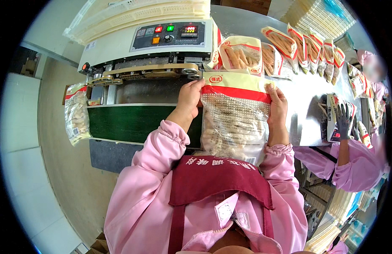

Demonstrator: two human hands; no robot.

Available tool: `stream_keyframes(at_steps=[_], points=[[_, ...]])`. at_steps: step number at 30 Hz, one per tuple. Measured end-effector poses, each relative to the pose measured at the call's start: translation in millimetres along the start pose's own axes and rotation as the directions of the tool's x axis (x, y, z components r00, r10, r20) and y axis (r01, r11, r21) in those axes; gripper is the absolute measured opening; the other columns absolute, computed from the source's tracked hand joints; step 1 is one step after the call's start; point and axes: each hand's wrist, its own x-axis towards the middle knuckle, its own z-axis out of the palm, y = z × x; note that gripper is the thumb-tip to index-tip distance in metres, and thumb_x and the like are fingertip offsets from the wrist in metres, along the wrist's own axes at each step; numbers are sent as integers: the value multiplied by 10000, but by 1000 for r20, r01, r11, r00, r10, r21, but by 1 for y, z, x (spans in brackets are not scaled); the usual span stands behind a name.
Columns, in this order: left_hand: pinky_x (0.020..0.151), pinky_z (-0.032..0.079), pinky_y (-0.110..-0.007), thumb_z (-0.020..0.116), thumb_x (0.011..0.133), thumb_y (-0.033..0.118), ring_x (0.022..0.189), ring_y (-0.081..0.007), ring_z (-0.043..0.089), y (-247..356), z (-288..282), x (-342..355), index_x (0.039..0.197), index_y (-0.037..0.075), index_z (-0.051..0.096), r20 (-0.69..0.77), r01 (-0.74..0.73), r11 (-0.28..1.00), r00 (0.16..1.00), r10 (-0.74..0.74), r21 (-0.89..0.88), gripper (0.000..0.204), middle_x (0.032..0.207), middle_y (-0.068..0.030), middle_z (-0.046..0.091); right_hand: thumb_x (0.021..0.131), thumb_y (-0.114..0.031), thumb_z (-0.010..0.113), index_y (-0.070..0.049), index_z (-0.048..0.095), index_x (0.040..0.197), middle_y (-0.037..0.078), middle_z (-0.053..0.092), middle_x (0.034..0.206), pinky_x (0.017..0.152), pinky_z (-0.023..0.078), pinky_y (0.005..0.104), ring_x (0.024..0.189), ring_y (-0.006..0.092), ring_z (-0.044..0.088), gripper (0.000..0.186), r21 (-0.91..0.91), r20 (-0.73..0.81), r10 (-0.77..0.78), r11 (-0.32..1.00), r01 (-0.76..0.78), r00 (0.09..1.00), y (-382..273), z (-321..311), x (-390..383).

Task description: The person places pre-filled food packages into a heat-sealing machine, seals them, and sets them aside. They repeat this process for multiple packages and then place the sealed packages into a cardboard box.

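Observation:
A plastic food bag point(234, 120) hangs upright in front of me, with a cream top, a red band and a dotted clear body full of pale pieces. My left hand point(189, 99) pinches its upper left corner, close to the rollers of a band sealing machine point(120, 55). At the upper right edge, my right hand point(277, 103) grips the bag between thumb and fingers. The bag's top edge is stretched flat between both hands. Below the sealer's rollers runs a green conveyor belt point(132, 125), partly behind my left forearm.
Another filled bag point(77, 114) hangs at the belt's left end. Several filled bags point(280, 42) stand along the metal table point(299, 106) behind and to the right. Cream plastic trays point(141, 12) lie on the sealer. At right, a co-worker's gloved hand point(343, 120) is beside more bags.

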Motion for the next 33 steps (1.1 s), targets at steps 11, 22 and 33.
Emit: stream_keyframes(at_steps=[11,22,33], points=[[730,473,-281,670,830,176,771,-135,605,2,-47,28,919,-35,722,-124,-311,900,924,361,307,235,840,-65,696,946,-124,620,-25,659,875,54,688,848,651,480,245,707,99,600,128,-62,-88,-141,989,136,986,27,41,6],[803,468,-275,675,860,181,869,-147,619,23,-90,29,1022,-52,707,-201,-363,863,871,449,351,286,959,-86,708,950,-138,620,11,682,991,-2,657,857,699,449,241,743,70,537,166,-113,38,-115,987,118,993,72,63,21],[963,494,-335,634,960,256,1083,-230,639,107,-163,-44,1272,4,577,-220,-306,795,853,473,523,405,1174,-170,661,970,-86,599,-42,644,1126,-5,657,895,609,495,218,698,76,604,168,-346,60,-154,924,165,986,25,14,-19]])
